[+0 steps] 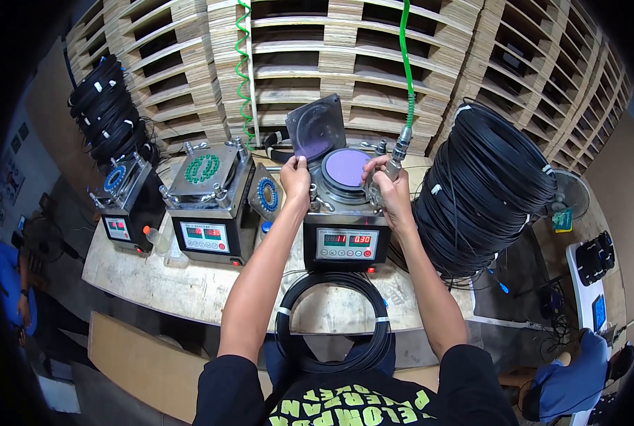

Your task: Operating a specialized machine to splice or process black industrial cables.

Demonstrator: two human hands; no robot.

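Note:
My left hand [297, 177] pinches the lower edge of a grey, square plate [317, 128] with a round mark on it, tilted up behind the machine. In my right hand [389, 190] is an air blow gun [393, 167], joined by a metal coupling to a green hose [408, 71]. Between my hands lies a round purple pad [347, 169] on top of a polishing machine [345, 245] with a lit red display. My fingers partly hide the blow gun, and its nozzle cannot be made out.
Two similar machines [203, 231] stand to the left, near a small bottle [154, 238]. A round fixture with blue parts [267, 195] leans beside the middle one. Black cable coils [487, 184] rise at right; another coil [283, 334] hangs over the table's front edge. Pallets [359, 57] are stacked behind.

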